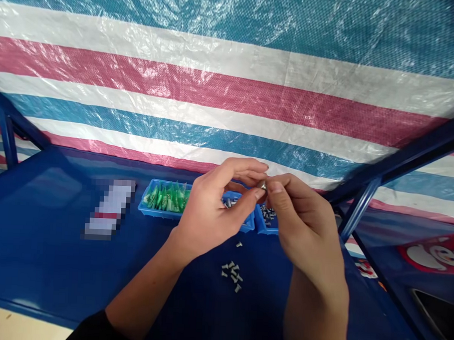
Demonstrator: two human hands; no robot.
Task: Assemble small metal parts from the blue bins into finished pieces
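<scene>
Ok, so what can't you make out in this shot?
All in the head view:
- metal part: pinched between left hand and right hand; fingertips cover most of it, so its shape is unclear.
- middle tray: contents mostly hidden by the left hand.
- right tray: largely behind the right hand.
- white-and-red item: pixelated.
- loose pieces: too small to identify.
</scene>
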